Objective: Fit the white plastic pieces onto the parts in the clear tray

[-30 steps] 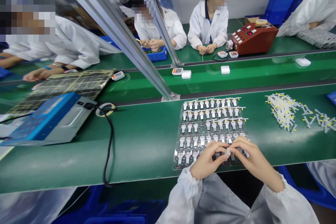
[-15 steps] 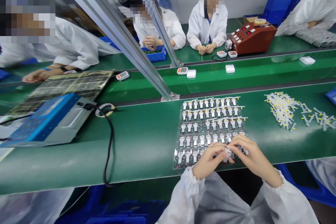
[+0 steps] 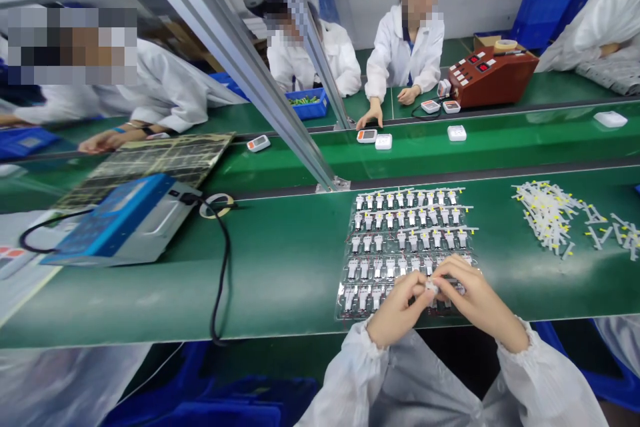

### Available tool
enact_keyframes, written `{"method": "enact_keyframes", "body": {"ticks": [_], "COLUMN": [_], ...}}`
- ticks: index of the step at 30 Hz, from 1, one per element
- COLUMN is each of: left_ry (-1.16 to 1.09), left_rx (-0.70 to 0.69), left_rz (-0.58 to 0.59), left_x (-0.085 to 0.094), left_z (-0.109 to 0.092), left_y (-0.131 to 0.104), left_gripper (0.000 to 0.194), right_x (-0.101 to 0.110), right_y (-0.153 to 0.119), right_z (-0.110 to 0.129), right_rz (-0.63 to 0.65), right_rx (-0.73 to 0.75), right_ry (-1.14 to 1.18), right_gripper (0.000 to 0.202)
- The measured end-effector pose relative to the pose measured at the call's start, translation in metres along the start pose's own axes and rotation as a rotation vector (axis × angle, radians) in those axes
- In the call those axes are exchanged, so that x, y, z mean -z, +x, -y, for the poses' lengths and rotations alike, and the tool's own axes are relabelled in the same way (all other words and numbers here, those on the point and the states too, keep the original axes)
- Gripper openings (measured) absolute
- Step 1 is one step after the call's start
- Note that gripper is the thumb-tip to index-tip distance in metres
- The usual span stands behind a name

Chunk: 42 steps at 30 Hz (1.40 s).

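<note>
My left hand (image 3: 400,307) and my right hand (image 3: 475,290) meet over the lower right part of a clear tray (image 3: 342,307). Between their fingertips they pinch a small white part (image 3: 431,288), largely covered by the fingers. Rows of white parts with dark ends (image 3: 352,269) fill the tray, and thin white strips with yellow bits lie across its upper rows. One spot in the third row has no part. On the green bench to the right lies a pile of white and yellow strips (image 3: 545,213).
A blue and grey machine (image 3: 125,220) with a black cable (image 3: 227,267) stands at the left. A metal post (image 3: 250,73) rises beyond the bench. White devices (image 3: 367,137) sit on the green conveyor (image 3: 420,153); co-workers and a red-brown box (image 3: 493,80) are behind it.
The view has shifted, moving the scene rightward. A co-worker across the conveyor has reached a hand to a white device. My hands stay together, and the small part shows less between them.
</note>
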<state>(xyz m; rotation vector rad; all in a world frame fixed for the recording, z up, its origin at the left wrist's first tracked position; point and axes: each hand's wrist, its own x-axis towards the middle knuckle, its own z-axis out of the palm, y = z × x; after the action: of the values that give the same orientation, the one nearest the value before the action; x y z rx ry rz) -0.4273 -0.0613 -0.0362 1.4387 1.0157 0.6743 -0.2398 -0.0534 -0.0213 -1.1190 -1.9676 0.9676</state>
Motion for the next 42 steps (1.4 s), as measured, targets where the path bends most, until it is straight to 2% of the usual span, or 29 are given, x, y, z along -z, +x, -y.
{"method": "enact_keyframes", "body": {"ticks": [4,8,10,12,15,19,23,29,33,38,42], "left_ry": [-0.162,-0.425,-0.482,-0.495,-0.502,-0.487,-0.444,-0.330,-0.199,0.282,0.563], "left_rx": [0.045,0.078,0.087,0.079,0.082,0.078,0.050,-0.011,-0.013,-0.067,-0.071], "left_rz": [-0.007,-0.142,-0.221,-0.285,-0.310,-0.298,-0.330,-0.425,-0.447,-0.559,-0.620], "left_x": [0.012,0.019,0.019,0.018,0.017,0.018,0.028,0.051,0.061,0.064,0.063], "left_z": [0.006,0.011,0.012,0.012,0.012,0.016,0.025,0.039,0.044,0.047,0.051], "left_y": [0.000,0.000,0.001,0.002,0.002,0.003,0.007,0.026,0.037,0.042,0.048], "left_gripper": [0.027,0.034,0.038,0.040,0.042,0.043,0.040,0.038,0.034,0.019,0.013], "right_x": [-0.003,-0.011,-0.019,-0.026,-0.032,-0.030,-0.025,-0.021,-0.018,-0.006,0.003], "right_y": [0.009,0.010,0.007,0.003,-0.001,-0.004,-0.005,-0.006,-0.006,0.007,0.037], "right_z": [0.001,-0.001,-0.001,-0.001,0.000,-0.003,-0.004,-0.004,-0.008,-0.010,-0.012], "right_rz": [-0.048,-0.101,-0.158,-0.191,-0.154,-0.145,-0.161,-0.185,-0.189,-0.204,-0.173], "right_rx": [0.014,-0.029,-0.071,-0.109,-0.120,-0.100,-0.092,-0.099,-0.088,0.013,0.097], "right_ry": [-0.004,0.021,0.053,0.088,0.117,0.094,0.092,0.071,0.047,-0.044,-0.241], "right_gripper": [0.015,0.013,0.012,0.011,0.011,0.013,0.012,0.012,0.012,0.011,0.013]}}
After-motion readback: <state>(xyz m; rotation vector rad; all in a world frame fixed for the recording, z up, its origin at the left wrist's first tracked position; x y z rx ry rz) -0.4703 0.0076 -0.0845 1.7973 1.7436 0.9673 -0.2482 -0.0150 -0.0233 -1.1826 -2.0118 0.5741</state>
